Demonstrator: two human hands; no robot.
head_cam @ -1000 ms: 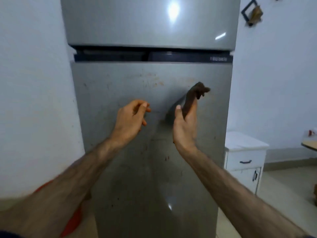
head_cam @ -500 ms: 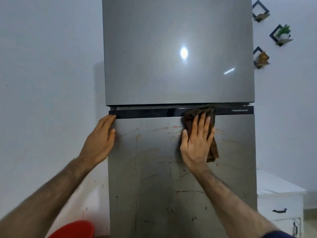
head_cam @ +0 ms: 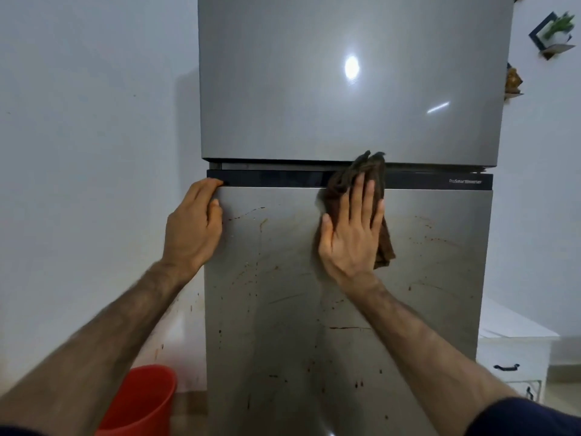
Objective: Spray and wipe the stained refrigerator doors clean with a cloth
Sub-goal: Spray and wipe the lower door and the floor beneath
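Observation:
A tall silver refrigerator fills the middle of the view. Its upper door point(head_cam: 314, 89) looks clean and shiny. The lower door point(head_cam: 283, 325) carries reddish-brown streaks and spots. My right hand point(head_cam: 350, 234) lies flat with spread fingers, pressing a brown cloth point(head_cam: 385, 247) against the top of the lower door, and the cloth's upper end reaches over the dark band between the doors. My left hand point(head_cam: 193, 228) grips the lower door's top left corner, fingers hooked over its edge. No spray bottle is in view.
A red bucket point(head_cam: 138, 401) stands on the floor at the refrigerator's lower left. A white cabinet point(head_cam: 515, 350) with dark handles stands to the right. Small wall shelves point(head_cam: 553, 36) hang at the upper right. The white wall on the left has splatter marks low down.
Both hands rose from in front of the lower door to its top; the right pressed the cloth flat, the left took the corner. In the last half second they barely moved.

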